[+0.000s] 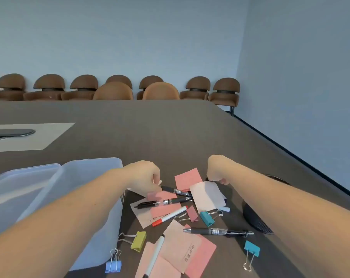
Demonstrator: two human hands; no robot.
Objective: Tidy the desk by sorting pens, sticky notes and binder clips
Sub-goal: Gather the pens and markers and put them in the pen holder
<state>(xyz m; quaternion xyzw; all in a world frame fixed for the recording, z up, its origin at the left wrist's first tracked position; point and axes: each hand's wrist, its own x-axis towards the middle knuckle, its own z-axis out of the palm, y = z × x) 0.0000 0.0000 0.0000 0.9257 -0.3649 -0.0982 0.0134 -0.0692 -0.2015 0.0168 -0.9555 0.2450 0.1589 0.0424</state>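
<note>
Pens, sticky notes and binder clips lie jumbled on the dark desk [170, 137]. My left hand [145, 176] pinches the corner of a pale sticky note [159, 181] just above a black pen [175, 191]. My right hand [216, 169] is curled into a fist beyond a white note [207, 195], with nothing visible in it. More black pens [166, 202] [218, 231], a red-capped marker [170, 215], a black-capped marker [154, 255], pink notes [188, 178] [190, 251], and teal [207, 218], pink [192, 213], olive [139, 241], pale blue [113, 266] and blue [252, 248] binder clips lie nearer me.
An open translucent plastic box [49, 193] stands to the left, under my left forearm. A dark mesh object [254, 219] lies under my right forearm. A pale panel [49, 133] with a black oval insert is at far left. Brown chairs [160, 91] line the far edge.
</note>
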